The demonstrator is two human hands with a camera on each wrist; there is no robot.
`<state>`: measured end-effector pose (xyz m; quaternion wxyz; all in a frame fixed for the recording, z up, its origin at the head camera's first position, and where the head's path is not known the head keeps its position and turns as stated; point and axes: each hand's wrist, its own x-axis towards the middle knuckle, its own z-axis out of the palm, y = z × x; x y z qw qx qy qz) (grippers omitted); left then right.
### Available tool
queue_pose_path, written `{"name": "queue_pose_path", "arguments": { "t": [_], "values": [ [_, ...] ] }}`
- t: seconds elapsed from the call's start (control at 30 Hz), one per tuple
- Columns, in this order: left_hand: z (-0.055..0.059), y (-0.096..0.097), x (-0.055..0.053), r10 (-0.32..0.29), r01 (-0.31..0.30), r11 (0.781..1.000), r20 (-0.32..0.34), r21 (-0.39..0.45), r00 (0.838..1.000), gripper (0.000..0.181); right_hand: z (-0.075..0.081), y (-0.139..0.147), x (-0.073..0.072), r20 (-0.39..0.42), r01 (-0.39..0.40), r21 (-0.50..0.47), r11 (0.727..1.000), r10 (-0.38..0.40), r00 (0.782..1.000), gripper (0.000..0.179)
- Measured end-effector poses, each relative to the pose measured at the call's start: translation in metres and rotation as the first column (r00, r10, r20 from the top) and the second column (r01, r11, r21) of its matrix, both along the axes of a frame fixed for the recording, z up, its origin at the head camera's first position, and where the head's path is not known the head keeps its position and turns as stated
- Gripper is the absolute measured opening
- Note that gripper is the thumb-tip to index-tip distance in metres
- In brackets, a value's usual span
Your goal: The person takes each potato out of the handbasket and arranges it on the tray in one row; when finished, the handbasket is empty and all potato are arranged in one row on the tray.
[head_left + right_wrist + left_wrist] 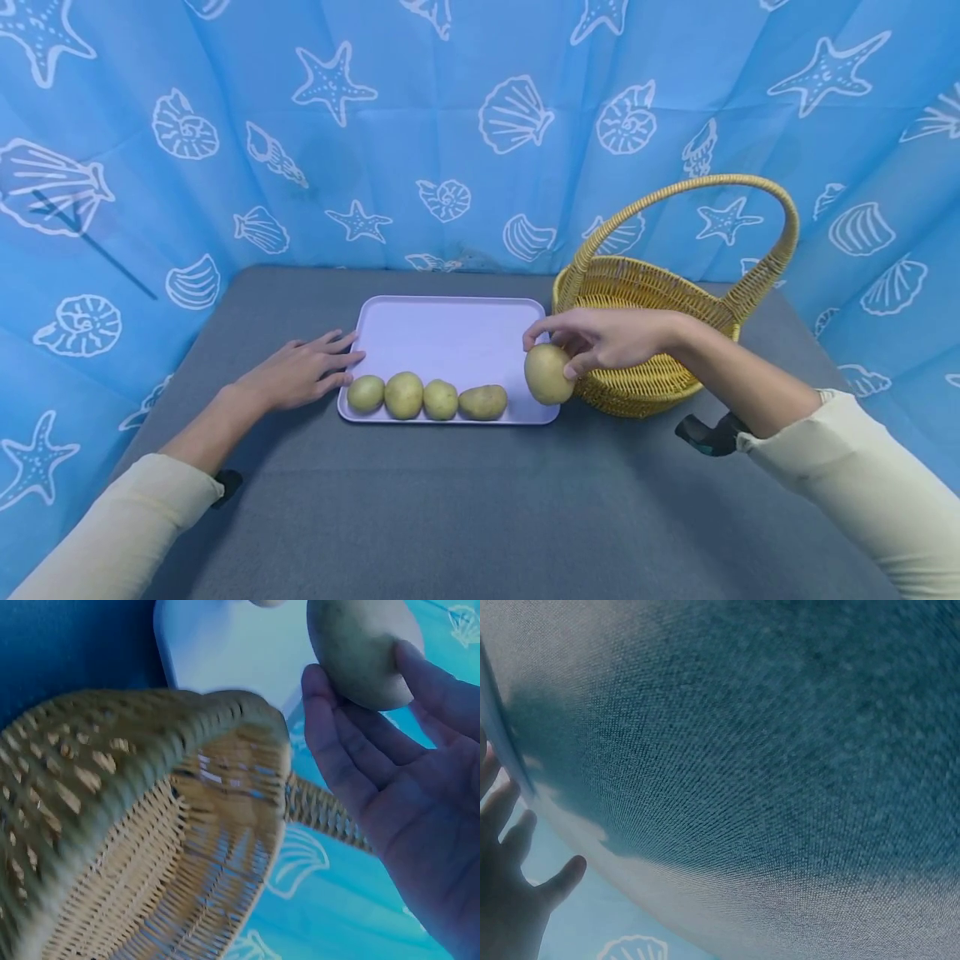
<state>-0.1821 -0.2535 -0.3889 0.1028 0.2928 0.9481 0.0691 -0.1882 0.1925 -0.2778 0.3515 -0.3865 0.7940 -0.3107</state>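
Note:
In the head view my right hand (600, 337) grips a potato (548, 375) between thumb and fingers, over the right end of a pale lilac tray (450, 333). The right wrist view shows the same potato (365, 652) held at the fingertips of the hand (420, 780), beside the basket. Several more potatoes (404, 396) lie in a row along the tray's near edge. My left hand (300, 372) has its fingers spread, fingertips at the tray's left rim. In the left wrist view that hand (517, 862) appears dark at the left edge.
A yellow wicker basket (637, 392) with a tall arched handle (697, 179) stands right of the tray, partly behind my right forearm. Grey cloth (450, 500) covers the table. Behind it hangs a blue curtain (420, 125) printed with shells and starfish.

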Motion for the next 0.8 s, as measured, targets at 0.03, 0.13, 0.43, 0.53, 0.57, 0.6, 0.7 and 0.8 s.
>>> {"name": "queue_pose_path", "arguments": {
  "t": [0.03,0.13,0.43,0.53,0.57,0.6,0.7,0.8],
  "values": [
    [0.000,0.000,0.000,-0.001,0.001,1.000,0.000,0.001,1.000,0.051,-0.002,-0.003,0.000,-0.007,-0.003,0.016,1.000,0.003,1.000,0.054],
    [-0.001,0.000,0.000,-0.002,0.002,1.000,-0.002,0.002,1.000,0.051,-0.007,-0.011,0.001,-0.029,-0.020,0.071,0.997,0.022,0.999,0.053],
    [0.000,0.000,0.000,-0.001,0.001,1.000,-0.002,0.001,1.000,0.051,-0.019,-0.034,-0.002,-0.115,-0.058,0.202,0.978,0.082,0.990,0.047],
    [0.000,0.000,0.000,0.001,-0.001,1.000,-0.003,-0.001,1.000,0.051,-0.025,-0.040,-0.004,-0.146,-0.086,0.250,0.964,0.126,0.981,0.044],
    [0.000,0.000,0.000,0.002,-0.002,1.000,-0.003,-0.002,1.000,0.051,-0.027,-0.042,-0.005,-0.148,-0.094,0.266,0.959,0.137,0.980,0.043],
    [0.000,0.000,0.000,0.001,-0.001,1.000,-0.003,-0.002,1.000,0.051,-0.028,-0.043,-0.006,-0.146,-0.095,0.285,0.954,0.141,0.979,0.042],
    [-0.001,0.001,0.000,0.003,-0.003,1.000,-0.003,0.000,1.000,0.052,-0.031,-0.044,-0.008,-0.115,-0.099,0.332,0.938,0.144,0.983,0.039],
    [0.000,0.001,0.000,0.004,-0.004,1.000,-0.003,0.002,1.000,0.052,-0.031,-0.046,-0.010,-0.060,-0.095,0.373,0.923,0.126,0.990,0.039]
  ]
}}
